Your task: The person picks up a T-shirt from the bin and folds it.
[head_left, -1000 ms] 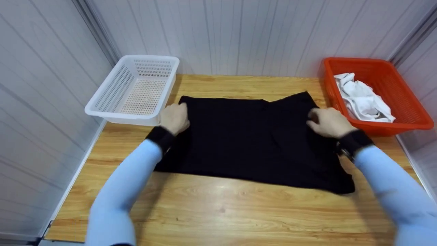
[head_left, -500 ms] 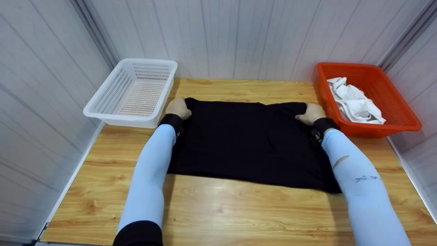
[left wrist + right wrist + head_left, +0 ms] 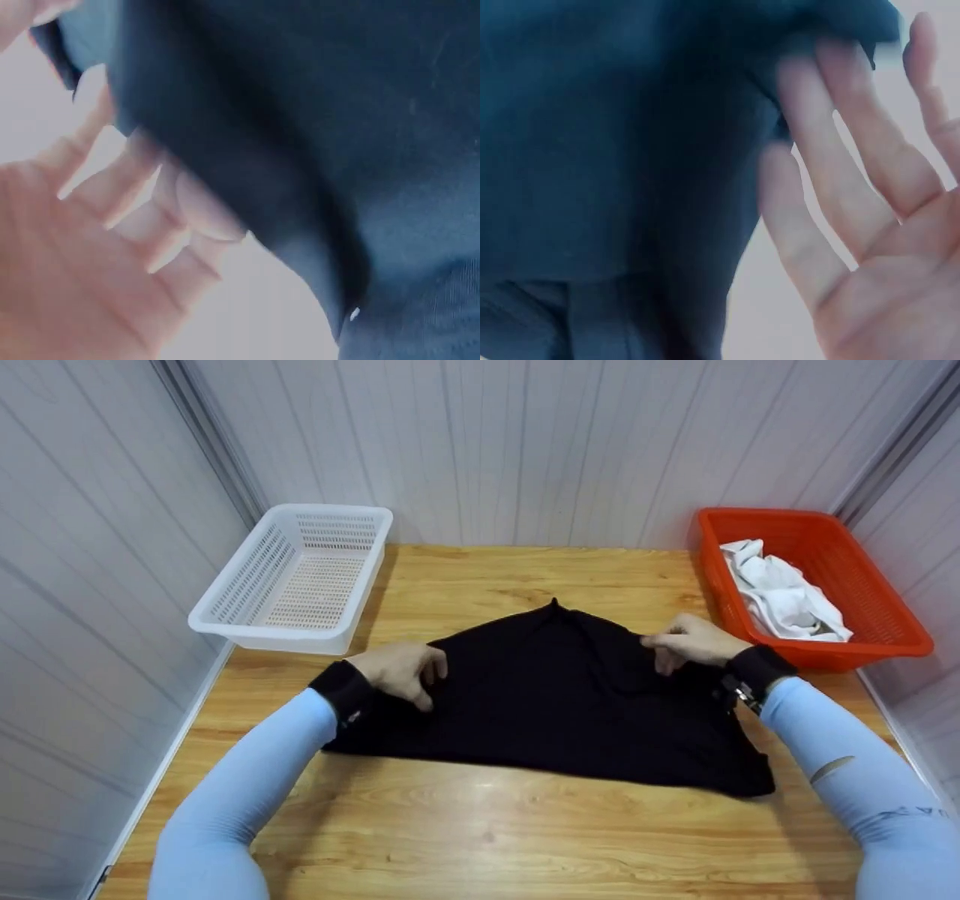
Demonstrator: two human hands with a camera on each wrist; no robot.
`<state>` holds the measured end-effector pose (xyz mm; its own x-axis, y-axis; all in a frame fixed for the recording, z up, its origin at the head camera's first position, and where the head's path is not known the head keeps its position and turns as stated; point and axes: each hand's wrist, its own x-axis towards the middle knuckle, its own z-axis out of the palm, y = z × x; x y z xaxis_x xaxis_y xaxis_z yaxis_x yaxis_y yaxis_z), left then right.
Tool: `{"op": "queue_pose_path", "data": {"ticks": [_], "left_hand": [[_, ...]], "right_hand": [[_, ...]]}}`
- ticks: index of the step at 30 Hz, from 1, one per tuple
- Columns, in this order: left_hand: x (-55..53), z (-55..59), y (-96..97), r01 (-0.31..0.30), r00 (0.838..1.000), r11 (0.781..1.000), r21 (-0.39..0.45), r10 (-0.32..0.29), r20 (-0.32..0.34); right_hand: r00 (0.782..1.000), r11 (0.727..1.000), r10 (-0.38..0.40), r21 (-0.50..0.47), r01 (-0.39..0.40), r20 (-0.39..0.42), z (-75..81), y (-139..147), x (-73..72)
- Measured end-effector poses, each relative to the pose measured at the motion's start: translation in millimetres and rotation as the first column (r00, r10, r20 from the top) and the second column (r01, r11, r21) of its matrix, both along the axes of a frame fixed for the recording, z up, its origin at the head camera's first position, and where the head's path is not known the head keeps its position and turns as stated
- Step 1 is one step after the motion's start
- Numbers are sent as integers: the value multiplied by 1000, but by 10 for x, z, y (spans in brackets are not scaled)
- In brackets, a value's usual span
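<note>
A black garment [image 3: 525,697] lies spread on the wooden table, its far edge rising to a peak at the middle and sloping down to both sides. My left hand [image 3: 405,670] is over its left part, thumb and fingers apart. In the left wrist view, the extended fingers [image 3: 142,187] meet the dark fabric's edge, slightly blurred. Over the garment's right part is my right hand [image 3: 694,641], thumb toward the fabric. The right wrist view shows its fingers [image 3: 840,157] loosely extended, fingertips at the fabric [image 3: 630,165].
A white perforated basket [image 3: 341,641] stands at the back left. At the back right, an orange basket [image 3: 892,607] contains a crumpled white cloth [image 3: 787,596]. Pale panel walls [image 3: 525,450] enclose the wooden table [image 3: 480,840] at the back and sides.
Both hands went out to the garment's far corners, then came back nearer. The far corners came forward with them, turning the nearly straight far edge into a central peak.
</note>
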<state>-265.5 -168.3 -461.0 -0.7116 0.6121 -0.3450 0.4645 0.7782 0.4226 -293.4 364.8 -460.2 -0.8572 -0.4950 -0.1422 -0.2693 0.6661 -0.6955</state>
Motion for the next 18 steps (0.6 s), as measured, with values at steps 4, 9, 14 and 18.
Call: {"op": "queue_pose_path", "data": {"ticks": [4, 9, 14, 18], "left_hand": [[87, 11, -43, -30, 997, 991, -128, 21, -72], [106, 30, -71, 7, 988, 984, -179, -35, -150], [60, 53, -42, -78, 992, 997, 23, 80, -99], [-83, 132, -44, -297, 896, 928, 226, 353, -269]], "right_hand": [[975, 950, -217, 217, 223, -48, -43, -99, 62], [968, 902, -220, 352, 249, -120, -187, -238, 37], [984, 963, -171, 204, 178, -50, -218, -325, -20], [971, 968, -199, 126, 215, -131, -46, -280, -142]]}}
